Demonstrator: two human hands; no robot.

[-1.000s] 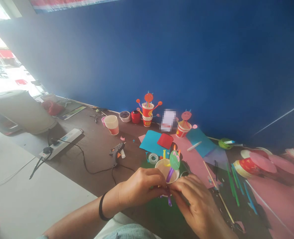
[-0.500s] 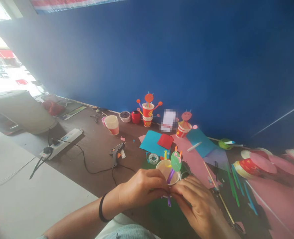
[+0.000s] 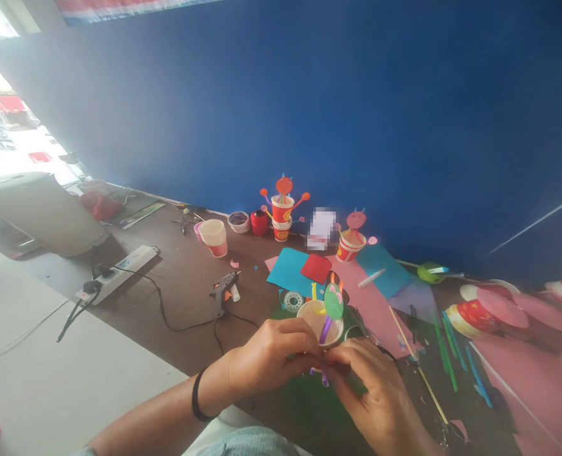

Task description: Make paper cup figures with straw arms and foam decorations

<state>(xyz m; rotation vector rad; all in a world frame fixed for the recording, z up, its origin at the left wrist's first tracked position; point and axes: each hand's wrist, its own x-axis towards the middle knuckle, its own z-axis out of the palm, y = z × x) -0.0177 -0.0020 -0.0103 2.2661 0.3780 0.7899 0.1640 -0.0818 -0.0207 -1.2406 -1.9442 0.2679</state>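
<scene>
A paper cup [image 3: 305, 311] stands low in the middle, its open rim facing up toward me. A green paper face [image 3: 334, 301] with orange and pink pieces rises from it on a purple straw [image 3: 326, 330]. A yellow bent straw [image 3: 314, 292] shows at its far rim. My left hand [image 3: 275, 351] is closed on the cup's near left side. My right hand [image 3: 369, 370] pinches at the near right side, its fingertips meeting those of the left. Purple straw ends [image 3: 325, 379] stick out below the fingers; exactly what lies between the fingertips is hidden.
A glue gun [image 3: 223, 291] with a black cord lies left of the cup, past it a power strip [image 3: 118, 273]. Stacked paper cups [image 3: 213, 238], a tape roll [image 3: 293, 302], finished cup figures [image 3: 351, 244], coloured paper [image 3: 287, 271] and loose straws [image 3: 478, 379] lie around. A blue panel [image 3: 357, 114] stands behind.
The cup and its green face have shifted slightly left and up. My right fingers have moved a little, and the purple straw ends show a bit more clearly below.
</scene>
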